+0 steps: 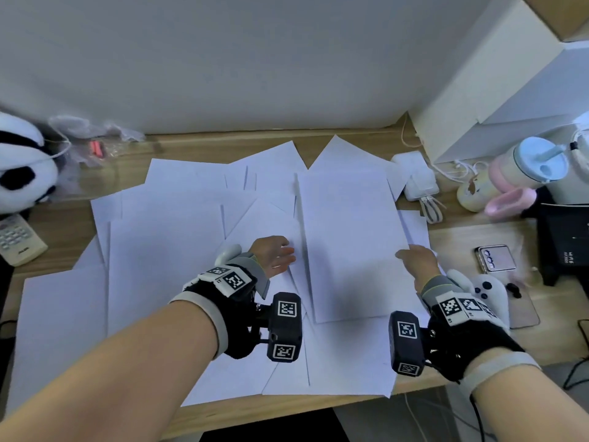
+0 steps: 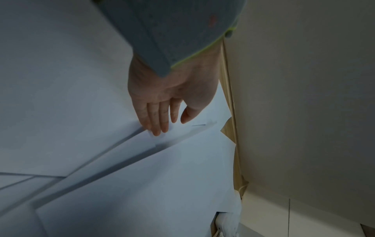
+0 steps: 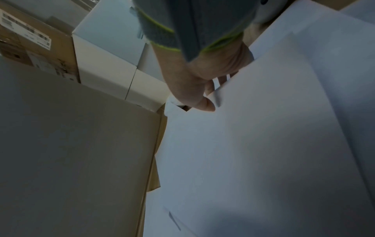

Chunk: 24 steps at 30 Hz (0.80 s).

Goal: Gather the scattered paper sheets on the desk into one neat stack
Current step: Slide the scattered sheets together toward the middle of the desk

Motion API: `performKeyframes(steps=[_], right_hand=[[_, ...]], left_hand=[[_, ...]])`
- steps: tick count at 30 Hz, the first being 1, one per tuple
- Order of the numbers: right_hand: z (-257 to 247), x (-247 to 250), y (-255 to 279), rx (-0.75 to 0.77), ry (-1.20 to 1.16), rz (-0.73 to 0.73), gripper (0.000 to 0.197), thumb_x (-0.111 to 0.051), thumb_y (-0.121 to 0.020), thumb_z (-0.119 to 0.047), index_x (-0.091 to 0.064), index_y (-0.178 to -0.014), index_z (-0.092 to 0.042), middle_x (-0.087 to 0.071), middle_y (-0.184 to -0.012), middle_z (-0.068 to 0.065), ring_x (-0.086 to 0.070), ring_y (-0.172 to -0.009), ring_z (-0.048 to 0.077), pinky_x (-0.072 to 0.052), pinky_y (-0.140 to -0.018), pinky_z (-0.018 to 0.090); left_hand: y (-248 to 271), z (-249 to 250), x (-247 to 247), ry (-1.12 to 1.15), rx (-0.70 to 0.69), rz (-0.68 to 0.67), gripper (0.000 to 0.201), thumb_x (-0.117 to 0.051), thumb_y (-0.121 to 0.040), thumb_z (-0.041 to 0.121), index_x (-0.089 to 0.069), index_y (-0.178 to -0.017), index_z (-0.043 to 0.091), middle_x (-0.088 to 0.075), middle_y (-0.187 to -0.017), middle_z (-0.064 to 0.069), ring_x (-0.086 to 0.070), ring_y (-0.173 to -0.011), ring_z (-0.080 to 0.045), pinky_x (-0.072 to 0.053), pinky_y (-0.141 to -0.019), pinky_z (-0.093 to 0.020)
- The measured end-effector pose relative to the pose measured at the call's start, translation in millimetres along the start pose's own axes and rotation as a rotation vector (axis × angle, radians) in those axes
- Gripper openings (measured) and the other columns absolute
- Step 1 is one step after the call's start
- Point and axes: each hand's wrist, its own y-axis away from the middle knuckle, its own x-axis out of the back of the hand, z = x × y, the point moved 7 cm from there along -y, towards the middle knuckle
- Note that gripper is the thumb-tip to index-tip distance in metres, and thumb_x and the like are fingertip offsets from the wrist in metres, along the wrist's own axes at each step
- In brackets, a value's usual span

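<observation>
Several white paper sheets [image 1: 159, 234] lie scattered and overlapping across the wooden desk [image 1: 478, 342]. One upright sheet or thin stack [image 1: 350, 244] sits on top, right of centre, its left edge slightly raised. My right hand [image 1: 414, 260] pinches its right edge; in the right wrist view the thumb [image 3: 207, 104] lies on top of the sheet [image 3: 263, 128] and the fingers go under it. My left hand [image 1: 280, 256] is open at the sheet's left edge. In the left wrist view its straight fingers [image 2: 160, 121] touch the papers [image 2: 142, 176] there.
A panda plush [image 1: 19, 167], a remote [image 1: 17, 240] and a plastic bag [image 1: 92, 138] sit at the left. At the right are a white charger [image 1: 417, 180], cups [image 1: 526, 167], a phone [image 1: 495, 258], a white controller [image 1: 487, 291], a black box [image 1: 564, 237] and a white carton [image 1: 497, 90].
</observation>
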Motion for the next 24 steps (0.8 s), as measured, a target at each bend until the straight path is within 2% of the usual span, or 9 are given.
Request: performKeyframes(steps=[3,5,8,11,14,16,19,22,24], right_hand=[[1,0,-6,0.003,-0.168,-0.025,0.051,-0.055,-0.089,-0.006,-0.041,-0.137,0.0,-0.047,-0.138,0.017,-0.05,-0.119,0.034,-0.042,-0.096,0.038],[1,-5,-6,0.014,-0.237,-0.086,0.05,-0.056,-0.088,-0.003,-0.043,-0.136,0.0,-0.051,-0.117,0.013,-0.057,-0.087,0.027,-0.048,-0.076,0.031],[-4,-19,-6,0.056,-0.273,-0.225,0.027,-0.053,-0.085,0.004,-0.062,-0.109,0.002,-0.059,-0.107,0.016,-0.057,-0.087,0.028,-0.05,-0.084,0.038],[-2,-37,7,-0.002,-0.293,-0.41,0.024,-0.046,-0.086,0.01,-0.054,-0.071,-0.006,-0.056,-0.079,0.014,-0.054,-0.071,0.027,-0.048,-0.069,0.031],[10,-50,26,-0.076,-0.198,-0.541,0.016,-0.051,-0.086,0.002,-0.054,-0.073,-0.007,-0.055,-0.07,0.01,-0.055,-0.065,0.022,-0.05,-0.067,0.027],[17,-50,23,-0.091,-0.177,-0.486,0.01,-0.053,-0.085,-0.002,-0.057,-0.077,-0.007,-0.056,-0.068,0.008,-0.055,-0.062,0.02,-0.048,-0.063,0.025],[22,-32,1,-0.006,-0.175,-0.204,0.011,-0.056,-0.084,-0.004,-0.064,-0.079,-0.008,-0.055,-0.08,0.009,-0.051,-0.067,0.023,-0.04,-0.059,0.025],[24,-16,-10,0.024,-0.131,-0.057,0.032,-0.059,-0.084,-0.009,-0.063,-0.116,-0.004,-0.055,-0.105,0.003,-0.056,-0.103,0.029,-0.044,-0.085,0.033],[29,-6,-18,-0.009,-0.083,0.005,0.039,-0.059,-0.084,-0.016,-0.06,-0.12,-0.002,-0.06,-0.121,0.007,-0.054,-0.116,0.031,-0.042,-0.091,0.033]], left_hand=[[-4,0,-9,-0.017,0.006,-0.013,0.022,-0.046,-0.094,0.01,-0.052,-0.072,0.009,-0.057,-0.079,-0.006,-0.054,-0.068,-0.02,-0.039,-0.064,-0.025],[-5,0,-15,-0.027,-0.004,-0.037,0.023,-0.046,-0.094,0.008,-0.054,-0.072,0.008,-0.057,-0.076,-0.007,-0.052,-0.066,-0.021,-0.039,-0.065,-0.025],[-6,1,-25,-0.086,-0.02,-0.046,0.021,-0.047,-0.092,0.0,-0.055,-0.074,0.008,-0.056,-0.076,-0.009,-0.051,-0.065,-0.022,-0.042,-0.063,-0.028],[-12,5,-23,-0.289,-0.062,0.026,0.012,-0.053,-0.088,0.0,-0.055,-0.084,0.012,-0.057,-0.095,-0.011,-0.056,-0.084,-0.025,-0.051,-0.083,-0.037],[-17,10,-7,-0.409,-0.102,0.121,0.022,-0.059,-0.086,0.003,-0.047,-0.102,0.013,-0.052,-0.105,-0.011,-0.051,-0.095,-0.021,-0.047,-0.094,-0.036],[-21,12,5,-0.433,-0.106,0.145,0.027,-0.059,-0.086,0.003,-0.046,-0.107,0.015,-0.05,-0.106,-0.01,-0.049,-0.096,-0.02,-0.046,-0.092,-0.035],[-19,15,24,-0.419,-0.122,0.202,0.037,-0.06,-0.085,0.004,-0.052,-0.121,0.009,-0.051,-0.107,-0.011,-0.049,-0.096,-0.021,-0.046,-0.098,-0.04],[-17,17,49,-0.424,-0.128,0.278,0.04,-0.061,-0.086,0.005,-0.053,-0.125,0.002,-0.051,-0.105,-0.011,-0.049,-0.095,-0.022,-0.046,-0.093,-0.038],[-17,17,63,-0.451,-0.121,0.32,0.025,-0.06,-0.087,0.005,-0.051,-0.11,0.01,-0.048,-0.105,-0.01,-0.046,-0.096,-0.02,-0.042,-0.084,-0.031]])
